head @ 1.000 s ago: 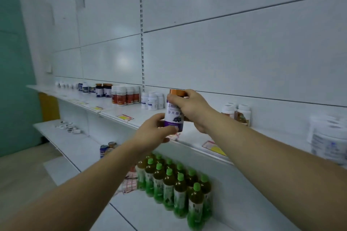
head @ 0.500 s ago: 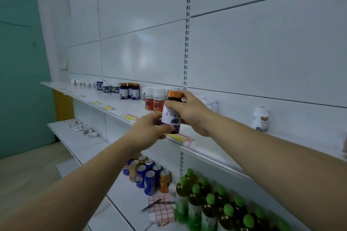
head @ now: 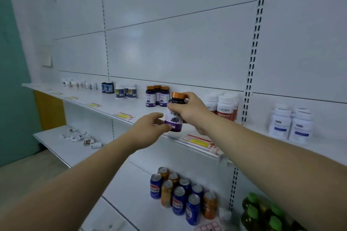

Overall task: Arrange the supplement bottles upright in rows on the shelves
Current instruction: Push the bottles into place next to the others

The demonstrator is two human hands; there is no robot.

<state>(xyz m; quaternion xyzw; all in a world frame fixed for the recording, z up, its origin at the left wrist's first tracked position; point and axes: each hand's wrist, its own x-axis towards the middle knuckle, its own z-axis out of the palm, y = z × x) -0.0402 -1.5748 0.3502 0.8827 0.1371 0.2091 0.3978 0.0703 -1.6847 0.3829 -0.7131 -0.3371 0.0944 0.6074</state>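
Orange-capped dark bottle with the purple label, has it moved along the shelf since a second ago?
Yes. The orange-capped dark bottle moved left along the white shelf, past the red-labelled white bottles, toward three matching bottles.

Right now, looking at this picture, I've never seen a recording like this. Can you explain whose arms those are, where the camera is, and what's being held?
There is no machine here: each grip is a person's bare hand. The one current picture comes from a camera worn on the person's head. It looks forward and down, so both forearms reach in from the bottom of the frame. The right hand grips a dark bottle just under its orange cap. The left hand curls round the bottle's base. The bottle is upright at the front of the upper shelf. Behind it and a little to the left stand three matching bottles. To the right are white bottles with red labels. The lower shelf holds drink cans.
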